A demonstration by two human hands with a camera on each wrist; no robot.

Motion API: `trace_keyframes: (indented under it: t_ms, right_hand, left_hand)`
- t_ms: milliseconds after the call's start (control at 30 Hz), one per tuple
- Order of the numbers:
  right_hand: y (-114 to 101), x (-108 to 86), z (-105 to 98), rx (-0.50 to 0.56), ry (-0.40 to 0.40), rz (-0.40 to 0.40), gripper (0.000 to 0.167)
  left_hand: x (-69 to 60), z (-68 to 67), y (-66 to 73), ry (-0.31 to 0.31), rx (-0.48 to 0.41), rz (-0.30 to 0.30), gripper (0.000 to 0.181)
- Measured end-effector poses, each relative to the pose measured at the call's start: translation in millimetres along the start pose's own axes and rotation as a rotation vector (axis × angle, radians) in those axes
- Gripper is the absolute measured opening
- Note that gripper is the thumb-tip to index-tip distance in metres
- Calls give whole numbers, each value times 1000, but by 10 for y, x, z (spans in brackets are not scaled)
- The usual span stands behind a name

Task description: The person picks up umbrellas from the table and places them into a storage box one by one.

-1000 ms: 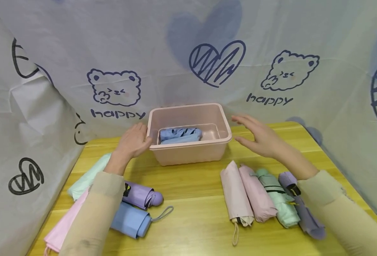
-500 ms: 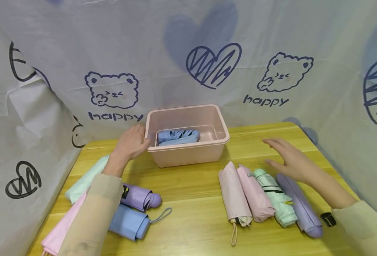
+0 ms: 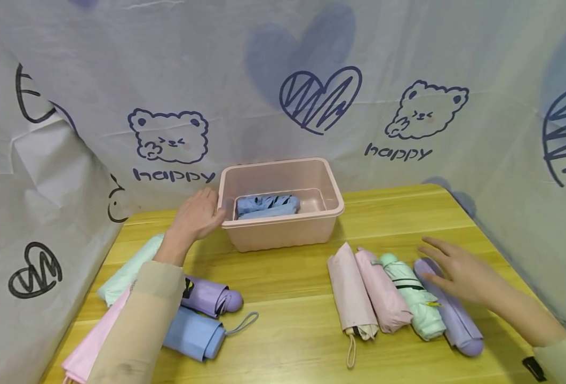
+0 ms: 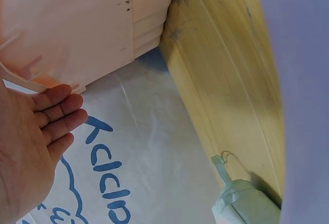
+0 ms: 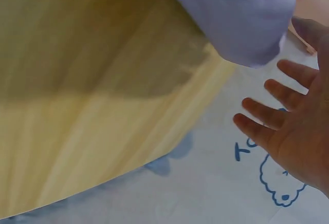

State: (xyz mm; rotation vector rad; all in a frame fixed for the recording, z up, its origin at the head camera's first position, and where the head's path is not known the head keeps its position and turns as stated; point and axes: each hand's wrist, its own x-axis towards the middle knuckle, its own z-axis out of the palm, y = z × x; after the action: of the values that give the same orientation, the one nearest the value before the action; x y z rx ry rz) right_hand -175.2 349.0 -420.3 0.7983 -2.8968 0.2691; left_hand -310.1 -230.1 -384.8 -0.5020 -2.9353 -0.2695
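Note:
My left hand (image 3: 197, 216) rests against the left end of a pink bin (image 3: 283, 234), fingers fairly straight; the left wrist view shows the fingers (image 4: 64, 113) at the rim of the bin (image 4: 67, 23). Inside the bin lie blue folded umbrellas (image 3: 269, 205). At the right, my right hand (image 3: 465, 272) is over the upper part of a purple umbrella (image 3: 455, 320), its fingers spread and holding nothing. In the right wrist view the hand (image 5: 298, 126) is beside that umbrella (image 5: 247, 18); contact cannot be told.
Left of the purple umbrella lie a mint umbrella (image 3: 417, 298), a pink one (image 3: 383, 293) and a pale pink one (image 3: 352, 293). On the left are purple (image 3: 210, 295), blue (image 3: 193, 333), mint (image 3: 131, 269) and pink (image 3: 95, 341) umbrellas. A printed cloth (image 3: 263, 96) hangs behind the table (image 3: 283, 330).
My right hand has moved from beside the bin, rightward and toward the front, to the purple umbrella. The left hand has stayed at the bin. The view has shifted slightly.

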Motion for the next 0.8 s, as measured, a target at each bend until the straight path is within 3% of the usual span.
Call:
trace_keyframes:
  t_ms: [400, 800]
  right_hand:
    - [-31, -206, 151, 106, -123, 230, 80]
    - [-67, -236, 197, 197, -147, 273, 81]
  left_hand:
    - [4, 14, 4, 3, -5, -2, 44]
    - [1, 25, 0, 16, -2, -3, 50]
